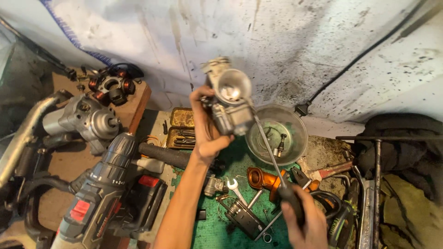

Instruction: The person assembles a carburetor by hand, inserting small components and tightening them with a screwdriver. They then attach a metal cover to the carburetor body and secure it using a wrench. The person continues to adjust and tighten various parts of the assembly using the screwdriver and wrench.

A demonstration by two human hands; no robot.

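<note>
I see a carburettor point(229, 99) of dull cast metal with a smooth bright throat; a screwdriver point(272, 159) with polished steel shank; a matt green mat point(210, 230); a cordless drill point(99, 193) in scuffed plastic.

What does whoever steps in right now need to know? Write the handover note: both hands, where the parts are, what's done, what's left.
Left hand: grip closed around the carburetor, raised over the bench, mouth facing the camera.
Right hand: grip closed on the screwdriver, tip against the carburetor's lower body.
Metal bowl behind holds small removed parts.
Small wrench and orange part lie on the green mat; cordless drill lies to the left.
Done: some small parts already in the bowl.
Left: the carburetor work appears unfinished.
</note>
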